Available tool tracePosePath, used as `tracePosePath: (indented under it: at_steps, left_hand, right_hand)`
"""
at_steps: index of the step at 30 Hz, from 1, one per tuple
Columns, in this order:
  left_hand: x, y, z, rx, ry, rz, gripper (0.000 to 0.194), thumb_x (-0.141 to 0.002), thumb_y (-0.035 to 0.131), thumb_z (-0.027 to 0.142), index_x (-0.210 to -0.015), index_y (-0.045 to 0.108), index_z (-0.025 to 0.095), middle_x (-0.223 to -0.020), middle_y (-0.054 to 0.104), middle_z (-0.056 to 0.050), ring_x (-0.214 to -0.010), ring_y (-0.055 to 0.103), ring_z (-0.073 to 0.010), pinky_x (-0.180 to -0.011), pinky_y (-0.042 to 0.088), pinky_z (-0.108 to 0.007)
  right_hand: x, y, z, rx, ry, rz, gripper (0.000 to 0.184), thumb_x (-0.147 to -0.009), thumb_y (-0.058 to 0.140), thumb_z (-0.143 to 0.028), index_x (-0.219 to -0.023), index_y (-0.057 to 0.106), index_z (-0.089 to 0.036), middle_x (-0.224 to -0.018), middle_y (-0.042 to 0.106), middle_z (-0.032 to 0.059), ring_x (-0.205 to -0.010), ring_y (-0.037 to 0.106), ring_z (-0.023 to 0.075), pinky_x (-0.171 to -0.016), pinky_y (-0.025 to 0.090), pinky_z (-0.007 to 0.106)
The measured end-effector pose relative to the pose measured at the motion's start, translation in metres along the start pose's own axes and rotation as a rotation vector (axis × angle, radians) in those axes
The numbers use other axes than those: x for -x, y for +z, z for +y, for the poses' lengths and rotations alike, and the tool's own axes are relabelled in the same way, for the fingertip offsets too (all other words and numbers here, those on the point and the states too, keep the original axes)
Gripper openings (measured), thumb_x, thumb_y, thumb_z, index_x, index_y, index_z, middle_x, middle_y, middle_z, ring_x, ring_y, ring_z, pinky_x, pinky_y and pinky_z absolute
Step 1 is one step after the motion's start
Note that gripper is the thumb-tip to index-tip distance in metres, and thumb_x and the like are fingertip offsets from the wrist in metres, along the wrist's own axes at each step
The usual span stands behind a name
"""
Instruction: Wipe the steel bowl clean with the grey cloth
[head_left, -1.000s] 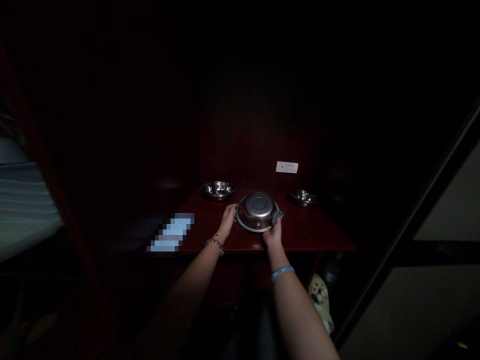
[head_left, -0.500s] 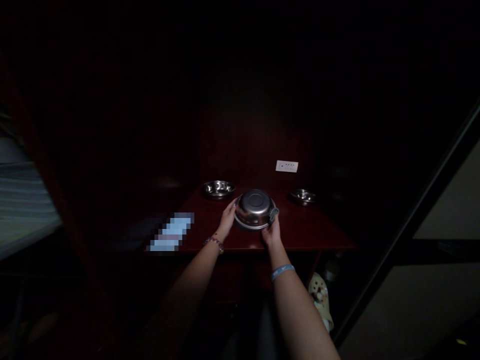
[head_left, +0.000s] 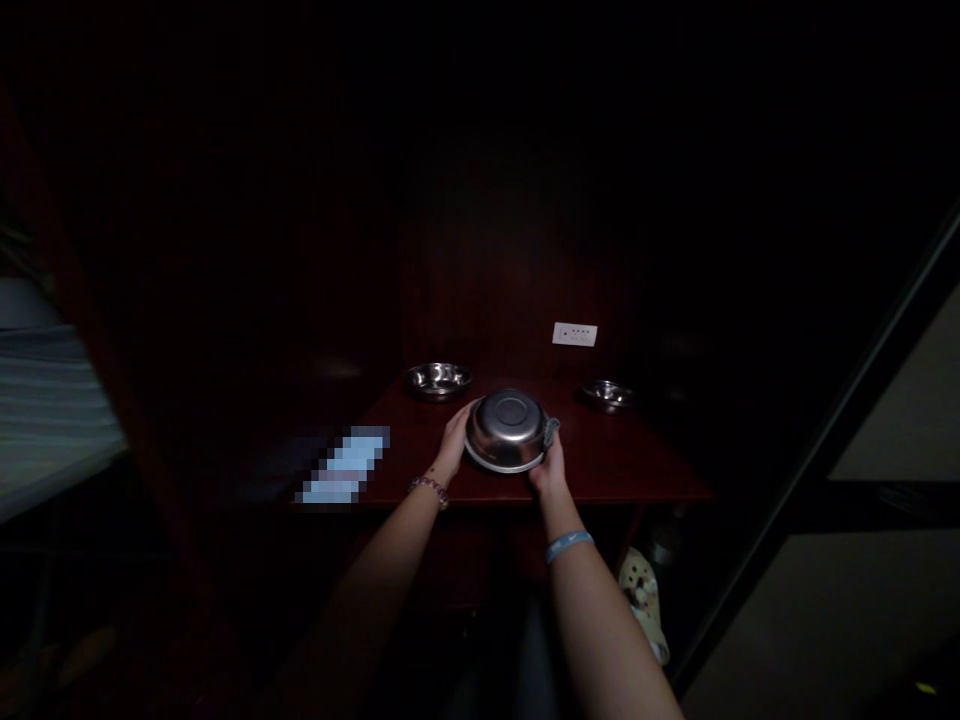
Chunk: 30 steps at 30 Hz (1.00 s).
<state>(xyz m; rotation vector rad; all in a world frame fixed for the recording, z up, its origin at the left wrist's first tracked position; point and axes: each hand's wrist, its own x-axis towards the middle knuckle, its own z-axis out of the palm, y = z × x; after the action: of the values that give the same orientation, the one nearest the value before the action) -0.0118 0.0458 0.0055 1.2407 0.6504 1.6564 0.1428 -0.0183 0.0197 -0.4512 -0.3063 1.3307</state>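
Observation:
Bottom up, a shiny metal bowl (head_left: 507, 436) is held between my two hands above the dark red desk (head_left: 420, 470). My left hand (head_left: 453, 440) is closed on its left rim, with most of the fingertips out of sight behind the metal. On the right rim, my right hand (head_left: 550, 468) grips the bowl and presses a small grey scrubber (head_left: 551, 431) against its side. Farther back, a second metal bowl (head_left: 439, 380) sits upright at the left. A smaller metal bowl (head_left: 608, 395) stands upright at the right.
A white power socket (head_left: 575, 334) is on the back panel. A bright pixelated rectangle (head_left: 346, 467) lies at the desk's left. Below the desk at the right is a pale clog with holes (head_left: 643, 600). Dark panels rise on both sides.
The held bowl has come slightly closer to me and down, and its tilt has changed a little. Both hands keep hold of it. The other bowls stay in place.

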Motion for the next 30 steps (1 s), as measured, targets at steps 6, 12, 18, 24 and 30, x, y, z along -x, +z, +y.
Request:
tracePosePath:
  at_steps: [6,12,18,24,30]
  left_hand:
    - [-0.003,-0.006,-0.008,-0.115,-0.08,0.039,0.048,-0.081,0.059,0.051,-0.115,0.066,0.017,-0.098,0.072,-0.008,-0.084,0.065,-0.018,-0.071,0.049,-0.029]
    - [-0.002,-0.006,-0.01,-0.172,-0.1,-0.049,0.044,-0.08,0.058,0.054,-0.101,0.067,0.016,-0.061,0.058,0.001,-0.053,0.05,-0.0102,-0.05,0.035,-0.021]
    - [0.0,-0.005,-0.007,-0.141,-0.057,-0.032,0.036,-0.08,0.06,0.052,-0.086,0.066,0.017,-0.063,0.057,0.001,-0.053,0.046,-0.0093,-0.05,0.034,-0.021]
    - [0.001,-0.003,-0.004,-0.054,-0.059,0.097,0.031,-0.08,0.062,0.047,-0.085,0.068,0.017,-0.076,0.069,-0.004,-0.07,0.059,-0.0158,-0.069,0.046,-0.028]
    - [0.0,-0.001,0.001,0.044,-0.091,0.105,0.032,-0.072,0.068,0.045,-0.083,0.07,0.016,-0.09,0.074,-0.007,-0.089,0.064,-0.0222,-0.091,0.047,-0.037]
  right_hand:
    - [-0.003,-0.006,0.0,-0.061,-0.08,0.046,0.029,-0.094,0.046,-0.036,-0.087,0.07,-0.023,-0.085,0.076,-0.0031,-0.083,0.07,0.0105,-0.09,0.056,0.028]
    - [-0.004,-0.006,0.001,-0.031,-0.133,-0.093,0.031,-0.095,0.043,-0.037,-0.102,0.069,-0.023,-0.098,0.076,-0.0019,-0.092,0.069,0.0092,-0.097,0.052,0.027]
    - [-0.004,-0.006,0.006,0.085,-0.077,-0.125,0.035,-0.095,0.044,-0.042,-0.108,0.068,-0.021,-0.099,0.076,0.0003,-0.091,0.071,0.0101,-0.095,0.054,0.028]
    - [0.001,-0.003,0.003,0.061,-0.039,-0.119,0.032,-0.095,0.045,-0.041,-0.1,0.07,-0.022,-0.096,0.077,-0.0012,-0.086,0.072,0.0109,-0.092,0.056,0.028]
    - [-0.002,-0.006,0.0,0.085,-0.02,-0.082,0.028,-0.09,0.051,-0.041,-0.097,0.069,-0.021,-0.093,0.078,0.0012,-0.084,0.073,0.0142,-0.091,0.058,0.034]
